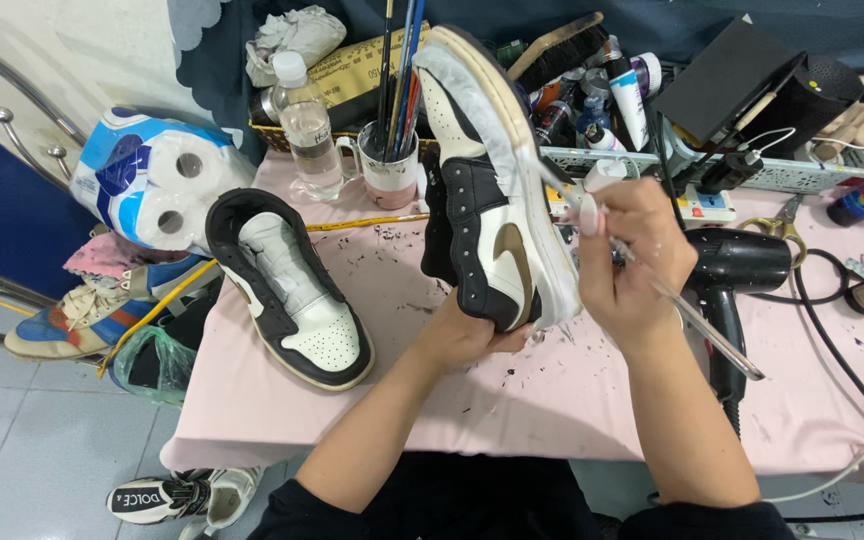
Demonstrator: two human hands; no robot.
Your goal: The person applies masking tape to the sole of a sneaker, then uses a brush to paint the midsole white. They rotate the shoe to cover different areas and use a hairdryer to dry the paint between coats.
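Note:
My left hand (472, 335) grips the heel of a black, white and brown high-top sneaker (482, 190), holding it up on its side with the white sole turned to the right. My right hand (632, 255) holds a thin clear-handled brush (697, 320), its tip against the sole's edge near the middle. The matching second sneaker (287, 290) lies flat on the pink-covered table (552, 400) to the left, stuffed with white paper.
A mug of brushes (392, 165), a water bottle (309, 125) and a pack of paper rolls (157, 180) stand at the back left. A black hair dryer (737, 270), its cables, scissors and paint bottles lie to the right. More shoes sit on the floor at left.

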